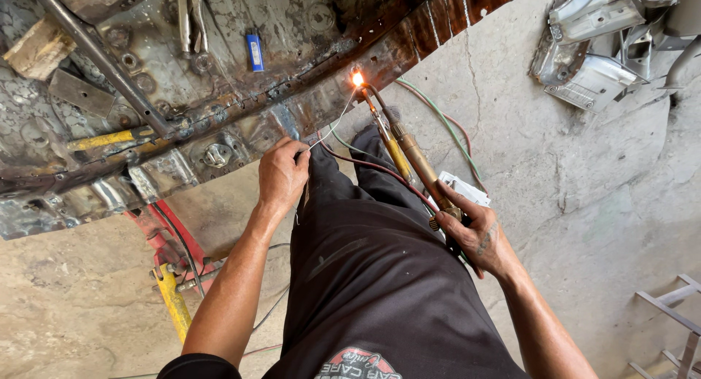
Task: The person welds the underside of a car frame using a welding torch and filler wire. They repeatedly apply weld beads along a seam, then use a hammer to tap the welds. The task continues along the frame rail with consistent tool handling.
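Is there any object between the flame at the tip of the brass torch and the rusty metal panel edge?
Nothing visible. The flame of the brass gas torch in the right hand burns right at the rusty metal panel edge. The thin filler wire from the left hand reaches it from below.

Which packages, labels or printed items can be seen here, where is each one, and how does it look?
Blue lighter: lies on the rusty metal panel at the top, small upright rectangle, blue with a pale label.
White box: on the concrete floor, behind the right hand holding the brass torch, flat, partly hidden.
Printed emblem: on the dark clothing at the bottom edge, red and white, cut off.
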`<state>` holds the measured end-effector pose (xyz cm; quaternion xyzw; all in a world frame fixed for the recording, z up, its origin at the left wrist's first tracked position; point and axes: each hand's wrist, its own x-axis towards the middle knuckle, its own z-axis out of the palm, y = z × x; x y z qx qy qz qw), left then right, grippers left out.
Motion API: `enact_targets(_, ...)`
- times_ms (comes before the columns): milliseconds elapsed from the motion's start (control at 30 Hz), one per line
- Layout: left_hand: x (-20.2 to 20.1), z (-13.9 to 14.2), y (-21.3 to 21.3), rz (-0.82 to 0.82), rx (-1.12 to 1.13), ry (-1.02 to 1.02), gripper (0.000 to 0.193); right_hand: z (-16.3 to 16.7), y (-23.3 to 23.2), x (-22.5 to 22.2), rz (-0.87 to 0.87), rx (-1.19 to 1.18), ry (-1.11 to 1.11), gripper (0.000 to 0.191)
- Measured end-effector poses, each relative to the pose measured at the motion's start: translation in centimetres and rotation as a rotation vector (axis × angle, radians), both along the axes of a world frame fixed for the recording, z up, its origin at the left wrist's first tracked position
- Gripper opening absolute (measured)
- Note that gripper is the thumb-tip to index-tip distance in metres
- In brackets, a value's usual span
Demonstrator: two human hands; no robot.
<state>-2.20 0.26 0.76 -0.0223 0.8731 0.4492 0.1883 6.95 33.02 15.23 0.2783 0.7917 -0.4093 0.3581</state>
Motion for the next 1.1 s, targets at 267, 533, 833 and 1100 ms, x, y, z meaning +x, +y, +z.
enact_targets(267,0.2,-1.1,-0.3,-0.021,-0.003,-0.044,0.012,0.0,-0.2,0.1,-0.007,0.023,-0.052,0.065)
enact_targets(533,0.1,-0.9,-0.2,-0.013,-0.007,-0.050,0.011,0.1,-0.3,-0.2,0.016,0.015,-0.012,0.064)
enact_targets(833,-0.2,-0.3,0.1,0.017,0.015,0.021,0.009,-0.2,-0.1,-0.2,0.045,0.009,0.060,0.062)
enact_targets(1100,-1.4,-0.9,-3.0,0.212,0.051,0.036,0.010,0.8,0.8,1.5,-0.131,-0.088,0.109,0.071)
